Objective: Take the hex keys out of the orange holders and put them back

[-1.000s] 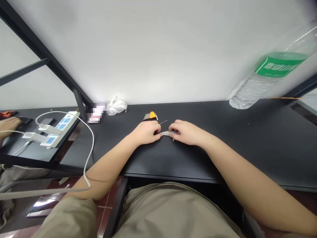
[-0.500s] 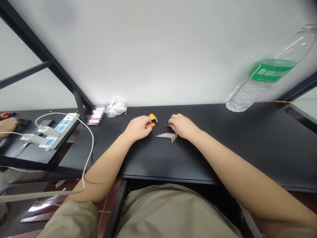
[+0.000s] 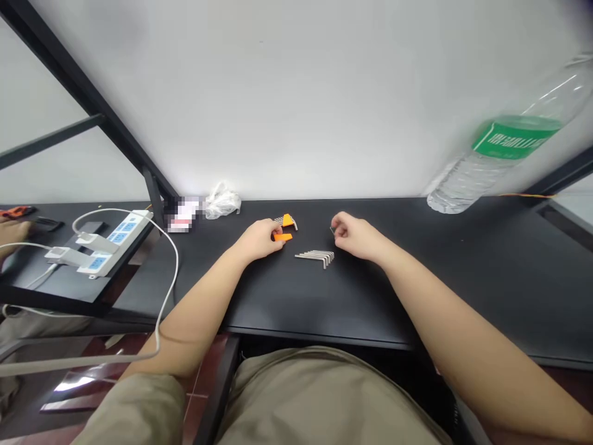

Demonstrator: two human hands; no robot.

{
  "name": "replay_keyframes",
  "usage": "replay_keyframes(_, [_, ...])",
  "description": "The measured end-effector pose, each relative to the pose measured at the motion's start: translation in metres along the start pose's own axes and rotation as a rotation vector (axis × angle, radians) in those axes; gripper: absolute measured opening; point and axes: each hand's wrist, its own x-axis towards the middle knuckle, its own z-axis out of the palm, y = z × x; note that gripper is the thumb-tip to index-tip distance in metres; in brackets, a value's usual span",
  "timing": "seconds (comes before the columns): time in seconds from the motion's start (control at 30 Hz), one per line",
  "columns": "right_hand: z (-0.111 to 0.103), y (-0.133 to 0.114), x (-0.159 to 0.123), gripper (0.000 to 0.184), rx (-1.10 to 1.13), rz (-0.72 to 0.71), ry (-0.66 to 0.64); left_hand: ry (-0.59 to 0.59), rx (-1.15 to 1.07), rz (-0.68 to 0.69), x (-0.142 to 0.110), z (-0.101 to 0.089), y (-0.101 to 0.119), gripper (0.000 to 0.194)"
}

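Note:
My left hand [image 3: 260, 240] is closed on an orange plastic hex key holder [image 3: 284, 237], one end showing past the fingertips. Just beyond it lies a second orange holder [image 3: 288, 220] with several hex keys in it. Several loose silver L-shaped hex keys [image 3: 315, 255] rest side by side on the black table, between my hands and a little nearer to me. To their right, my right hand [image 3: 356, 237] pinches a small thin hex key [image 3: 332, 230], mostly hidden by the fingers.
Against the wall lie a crumpled clear plastic bag [image 3: 222, 201] and a blurred packet [image 3: 183, 215]. A large bottle with a green label [image 3: 514, 139] stands at the right. Leftward are a power strip [image 3: 113, 243], a white cable [image 3: 172, 281] and another person's hand [image 3: 13, 235].
My hands have left the loose hex keys on the table. My left hand took hold of the orange holder; my right hand picked up the small hex key and moved right with it.

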Motion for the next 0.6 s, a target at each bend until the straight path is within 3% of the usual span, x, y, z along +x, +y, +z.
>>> replay_keyframes(0.1, [0.0027,0.0044,0.0025,0.048,0.265,0.006,0.011,0.001,-0.033,0.019,0.0004,-0.0001,-0.0042,0.024])
replay_keyframes(0.27, [0.0025,0.0074,0.0053,0.018,0.454,0.122,-0.066,0.009,-0.031,0.035,0.0007,-0.0006,-0.0057,0.025])
replay_keyframes(0.4, [-0.003,0.0059,0.0039,0.015,0.32,0.19,-0.087,-0.025,-0.038,-0.004,-0.0011,-0.0016,-0.003,0.035])
replay_keyframes(0.6, [-0.0058,0.0026,0.0006,0.018,0.14,0.111,-0.047,-0.131,-0.035,0.011,-0.0029,-0.0094,-0.0002,0.055])
